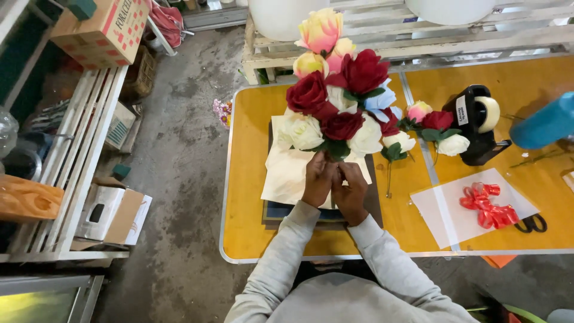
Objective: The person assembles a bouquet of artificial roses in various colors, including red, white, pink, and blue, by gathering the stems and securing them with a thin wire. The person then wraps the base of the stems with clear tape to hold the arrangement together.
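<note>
Both hands together at the base of a bouquet [341, 107], left hand [318, 178] and right hand [350, 190] side by side and touching, fingers curled around the gathered stems just below the green leaves. Clamped on the stems, by the look of it — the stems themselves hidden under the fingers. Grey sleeves running back toward the bottom edge.

Bouquet upright over the yellow worktop [245, 197], blooms fanned above the hands: dark red roses, white ones, a pale blue one, and pink-and-yellow blooms at the top. Beneath the hands, a cream wrapping sheet [287, 170] spread on the worktop, with darker sheets [275, 212] stacked under it and showing at its near edge.

Just right of the bouquet, a loose white flower with a green stem [396, 146] lying flat. Farther right, a small cluster of three blooms [439, 128] — pink, red and white — close beside a black tape dispenser [478, 122] loaded with a pale roll. Nearer the front edge, a clear sheet [448, 212] carrying a curl of red ribbon [487, 206], with black scissors [531, 224] touching its right corner. At the far right edge, a teal object [547, 122], blurred and cut off, kind not clear.

Left of the worktop, bare concrete floor [179, 179], then a white slatted shelf [75, 161] with cardboard boxes [101, 30] above and below.
</note>
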